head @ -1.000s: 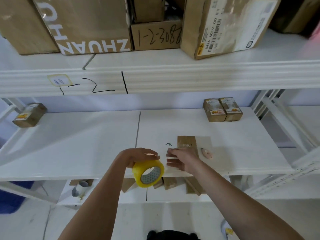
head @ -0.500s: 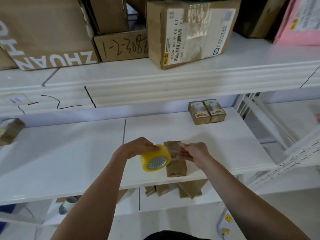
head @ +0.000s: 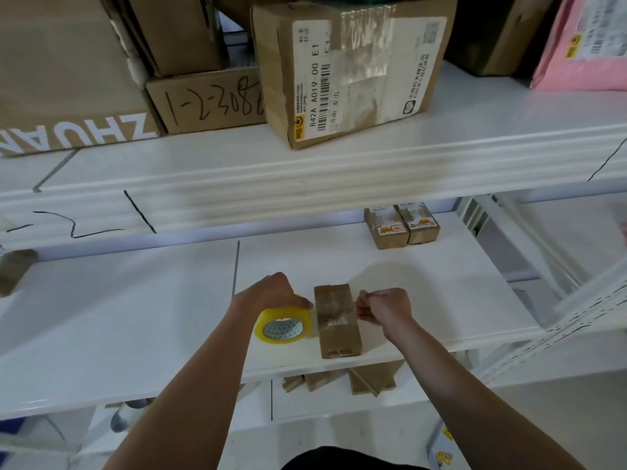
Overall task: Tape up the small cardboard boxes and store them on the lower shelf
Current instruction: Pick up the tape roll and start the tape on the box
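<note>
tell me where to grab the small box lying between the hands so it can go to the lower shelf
Grip the small box across its two long sides near the middle, coming down from above. It lies flat with its long axis pointing away from the person, and it looks narrow enough for fingers to span. The tape roll crowds its left side, so come in with the right hand, whose side is freer.

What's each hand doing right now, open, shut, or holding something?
Left hand: gripping the yellow tape roll from above.
Right hand: fingers curled beside the small cardboard box; probably pinching the tape end, which is too clear to see.
</note>
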The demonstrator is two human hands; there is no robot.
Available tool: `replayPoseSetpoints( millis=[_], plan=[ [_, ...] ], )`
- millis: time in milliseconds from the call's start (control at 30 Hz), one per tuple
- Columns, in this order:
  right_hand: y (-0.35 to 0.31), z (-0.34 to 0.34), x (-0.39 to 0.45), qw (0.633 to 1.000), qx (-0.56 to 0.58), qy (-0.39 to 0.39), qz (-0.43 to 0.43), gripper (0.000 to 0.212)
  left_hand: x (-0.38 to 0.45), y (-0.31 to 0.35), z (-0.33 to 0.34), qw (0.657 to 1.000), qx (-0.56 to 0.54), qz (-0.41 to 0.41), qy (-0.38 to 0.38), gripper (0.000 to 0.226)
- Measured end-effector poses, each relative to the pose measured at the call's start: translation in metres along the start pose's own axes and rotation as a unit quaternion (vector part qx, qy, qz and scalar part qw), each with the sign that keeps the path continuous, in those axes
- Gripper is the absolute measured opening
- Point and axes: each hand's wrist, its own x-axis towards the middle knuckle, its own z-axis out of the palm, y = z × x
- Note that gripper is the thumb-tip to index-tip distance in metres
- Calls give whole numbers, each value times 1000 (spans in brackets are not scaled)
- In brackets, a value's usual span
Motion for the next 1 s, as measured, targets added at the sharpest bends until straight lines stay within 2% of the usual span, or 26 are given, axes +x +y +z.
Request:
replayPoseSetpoints(
  millis=[200,300,433,600,733,900,1000],
  plan=[
    [1,0,1,1000,0,30,2,20,8,-5,9,999,33,1,13,70],
    [-4,-6,2,999,-16,38,-19,24,8,-8,12,999,-3,-12,33,71],
    [-6,-16,3,999,-25,35,-24,24,9,-13,10,998,-53,-17,5,63],
    [10,-17,3,1000,-14,23,-6,23,9,-20,18,999,-25,-25,0,60],
    [14,-15,2,999,-14,45,-7,22,6,-26,24,999,30,-31,20,72],
    [14,-18,0,999,-32,-9,1,16,6,-37,22,997,58,-38,33,78],
    [16,-17,-3,999,-31,-14,20,17,6,-38,23,997,63,-42,24,77]
  ],
)
